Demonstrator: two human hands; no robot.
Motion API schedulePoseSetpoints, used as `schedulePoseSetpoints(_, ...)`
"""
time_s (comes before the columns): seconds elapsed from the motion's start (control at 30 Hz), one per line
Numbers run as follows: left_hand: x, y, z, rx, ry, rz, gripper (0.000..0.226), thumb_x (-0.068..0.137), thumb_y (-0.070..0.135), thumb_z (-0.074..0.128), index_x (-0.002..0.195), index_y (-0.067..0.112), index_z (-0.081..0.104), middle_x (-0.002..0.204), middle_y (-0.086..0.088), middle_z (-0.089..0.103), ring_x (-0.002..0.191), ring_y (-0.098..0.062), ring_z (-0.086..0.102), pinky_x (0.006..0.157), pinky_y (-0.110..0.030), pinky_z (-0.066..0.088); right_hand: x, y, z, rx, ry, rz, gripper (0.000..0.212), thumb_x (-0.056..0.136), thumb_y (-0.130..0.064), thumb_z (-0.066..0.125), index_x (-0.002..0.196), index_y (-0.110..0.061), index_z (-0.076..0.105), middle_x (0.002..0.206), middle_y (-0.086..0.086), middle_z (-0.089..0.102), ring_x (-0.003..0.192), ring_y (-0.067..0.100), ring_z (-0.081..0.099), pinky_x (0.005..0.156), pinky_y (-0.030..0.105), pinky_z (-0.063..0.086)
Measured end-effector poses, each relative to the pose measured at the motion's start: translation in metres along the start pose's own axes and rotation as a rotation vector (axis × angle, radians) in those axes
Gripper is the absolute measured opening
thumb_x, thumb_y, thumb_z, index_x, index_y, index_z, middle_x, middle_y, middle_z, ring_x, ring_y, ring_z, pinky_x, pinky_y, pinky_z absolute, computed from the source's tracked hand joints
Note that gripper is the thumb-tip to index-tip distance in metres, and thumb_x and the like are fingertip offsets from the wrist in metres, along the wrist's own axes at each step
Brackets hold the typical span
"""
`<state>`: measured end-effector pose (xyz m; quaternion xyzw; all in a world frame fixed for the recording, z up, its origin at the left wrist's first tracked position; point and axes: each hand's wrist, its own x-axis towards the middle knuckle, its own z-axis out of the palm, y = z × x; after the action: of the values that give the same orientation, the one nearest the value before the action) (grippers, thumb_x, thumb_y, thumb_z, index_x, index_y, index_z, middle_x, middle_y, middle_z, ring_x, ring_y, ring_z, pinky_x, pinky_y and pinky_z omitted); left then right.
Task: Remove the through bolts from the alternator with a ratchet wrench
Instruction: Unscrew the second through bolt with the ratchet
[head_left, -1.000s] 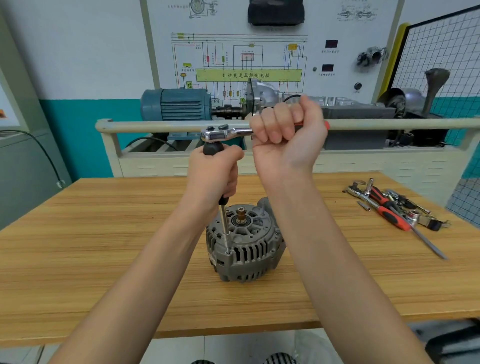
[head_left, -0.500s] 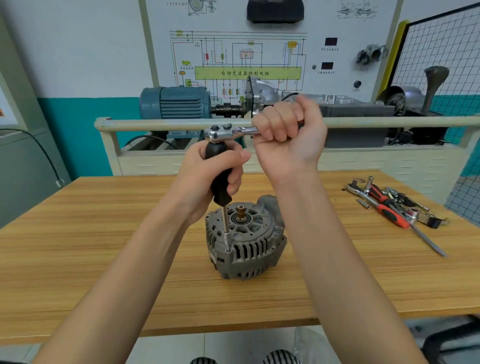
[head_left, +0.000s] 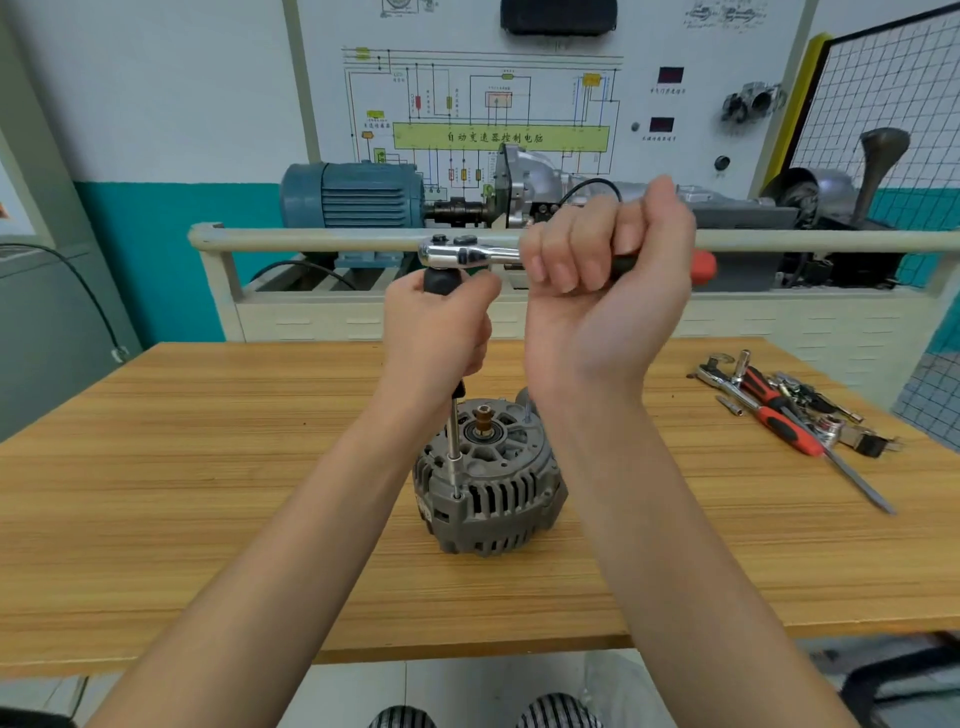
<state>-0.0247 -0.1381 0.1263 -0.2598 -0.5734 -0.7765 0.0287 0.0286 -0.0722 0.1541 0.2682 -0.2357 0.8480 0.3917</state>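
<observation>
Grey cast metal, ribbed and slotted all round, made up the alternator, which stood on end near the front middle of the wooden table with its brass-coloured shaft stub pointing up. Nothing clamped it; it sat loose on the smooth laminate.

The left hand was wrapped round the black grip of a long extension bar, whose thin polished shank ran straight down to a through bolt at the rim of the housing. The right hand was closed tight round the ratchet wrench, fingers curled over the black-and-red handle, the chromed head seated on top of the extension.

To my eye the risk lay in that tall, slender stack. With the pull applied so high above the bolt, any sideways lean could tip the bit off the small head and round it, or rock the unheld alternator over on its narrow base. A hard tug might also spin the whole body on the slick table rather than turn the bolt. The left hand's steadying hold looked to be the only thing keeping the bar upright.

Off to the right lay a heap of spare tools, steel shanks and red grips, well apart from the work.
</observation>
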Motion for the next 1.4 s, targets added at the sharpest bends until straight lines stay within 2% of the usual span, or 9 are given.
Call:
schedulePoseSetpoints(0.17,-0.004,-0.001,0.000,0.014,0.016,0.054,0.040,0.083,-0.007,0.052,0.058,0.017,0.033,0.045,0.003,0.026,0.037,-0.010,0.020,0.040,-0.016,0.018,-0.014,0.001,0.008,-0.140,-0.144,-0.169,0.048,0.095,-0.013,0.033,0.048,-0.021,0.038,0.040,-0.002,0.029,0.038,0.015,0.025,0.047,0.032,0.022)
schedulePoseSetpoints(0.47,0.005,0.006,-0.027,-0.112,-0.576,-0.053,0.031,0.070,0.008,0.066,0.049,0.015,0.045,0.044,0.001,0.037,0.037,-0.015,0.033,0.044,-0.020,0.033,0.051,0.013,-0.019,0.384,0.137,0.629,0.062,0.098,-0.020,0.030,0.037,-0.012,0.033,0.031,-0.002,0.024,0.027,0.011,0.019,0.032,0.021,0.021)
schedulePoseSetpoints(0.57,0.008,0.008,-0.024,-0.118,-0.604,-0.149,0.042,0.078,0.013,0.061,0.044,0.018,0.037,0.037,0.004,0.029,0.031,-0.008,0.023,0.038,-0.015,0.023,0.061,0.024,-0.027,0.458,0.165,0.732,0.066,0.100,-0.023,0.030,0.035,-0.011,0.031,0.029,0.001,0.024,0.023,0.015,0.022,0.032,0.020,0.019)
schedulePoseSetpoints(0.77,0.002,0.005,-0.013,-0.051,-0.296,-0.101,0.053,0.090,0.000,0.052,0.046,0.022,0.032,0.039,0.007,0.023,0.032,-0.008,0.015,0.038,-0.013,0.016,0.043,0.006,-0.018,0.314,0.175,0.444,0.050,0.098,-0.016,0.032,0.047,-0.016,0.032,0.036,-0.005,0.022,0.029,0.010,0.021,0.035,0.019,0.021)
schedulePoseSetpoints(0.93,-0.001,0.001,-0.002,0.035,0.012,-0.017,0.041,0.085,-0.003,0.053,0.055,0.017,0.033,0.041,0.006,0.026,0.035,-0.011,0.019,0.040,-0.015,0.018,-0.005,0.003,0.006,-0.081,-0.077,-0.082,0.051,0.098,-0.013,0.032,0.048,-0.018,0.035,0.040,-0.003,0.028,0.038,0.013,0.025,0.045,0.030,0.022)
schedulePoseSetpoints(1.03,-0.004,0.000,-0.002,0.064,0.042,0.033,0.039,0.083,-0.004,0.054,0.055,0.015,0.035,0.041,0.004,0.027,0.034,-0.011,0.021,0.040,-0.015,0.019,-0.012,0.005,0.009,-0.133,-0.156,-0.175,0.051,0.096,-0.011,0.031,0.047,-0.020,0.037,0.040,-0.004,0.028,0.037,0.012,0.025,0.045,0.030,0.021)
schedulePoseSetpoints(1.13,-0.003,0.001,-0.011,0.033,-0.082,0.017,0.041,0.082,-0.006,0.057,0.055,0.016,0.036,0.042,0.005,0.029,0.036,-0.012,0.022,0.040,-0.017,0.021,0.004,-0.001,0.002,-0.008,-0.096,-0.006,0.052,0.100,-0.013,0.030,0.048,-0.016,0.031,0.038,-0.005,0.024,0.035,0.010,0.020,0.042,0.024,0.020)
schedulePoseSetpoints(1.3,0.005,0.005,-0.024,-0.078,-0.515,-0.036,0.026,0.067,0.010,0.068,0.054,0.011,0.046,0.043,0.000,0.038,0.037,-0.016,0.034,0.043,-0.021,0.033,0.045,0.004,-0.019,0.320,0.115,0.506,0.059,0.099,-0.018,0.030,0.040,-0.015,0.032,0.033,-0.003,0.024,0.028,0.011,0.019,0.034,0.021,0.021)
schedulePoseSetpoints(1.4,0.006,0.006,-0.021,-0.118,-0.628,-0.124,0.034,0.070,0.017,0.068,0.048,0.016,0.042,0.038,0.004,0.032,0.031,-0.010,0.028,0.038,-0.016,0.026,0.058,0.016,-0.029,0.426,0.185,0.714,0.063,0.099,-0.022,0.030,0.037,-0.010,0.030,0.031,0.004,0.026,0.033,0.011,0.012,0.037,0.018,0.019)
